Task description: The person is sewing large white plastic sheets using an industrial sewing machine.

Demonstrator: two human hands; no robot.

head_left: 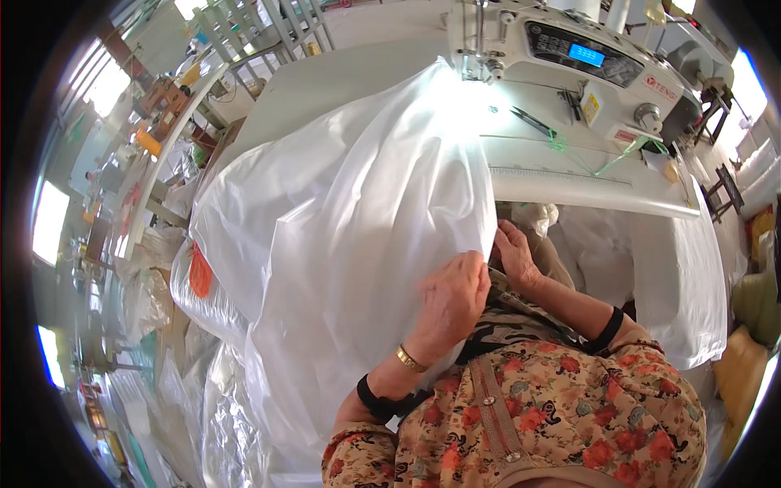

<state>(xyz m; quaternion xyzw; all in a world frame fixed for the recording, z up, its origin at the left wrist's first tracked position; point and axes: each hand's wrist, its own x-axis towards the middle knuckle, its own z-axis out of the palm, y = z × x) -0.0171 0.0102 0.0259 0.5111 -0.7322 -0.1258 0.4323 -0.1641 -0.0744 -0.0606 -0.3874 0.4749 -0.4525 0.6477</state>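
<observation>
One white sheet (358, 203) is hiding the worktop's (325, 89) left front corner and reaching the needle end of one sewing machine (602, 61), which is standing toward the far right corner. Two hands are working at its right edge: the left hand (452, 297) is pinching it; the right hand's (519, 259) grip I cannot tell. One orange bundle (200, 273) is hanging beyond the left edge; one dark slim tool (530, 120) is lying beside green thread (556, 141).

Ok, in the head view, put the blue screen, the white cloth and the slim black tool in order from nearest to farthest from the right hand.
From the right hand:
1. White cloth, at its fingertips, on its left.
2. Slim black tool, ahead on the table.
3. Blue screen, farther ahead, rightward.
</observation>
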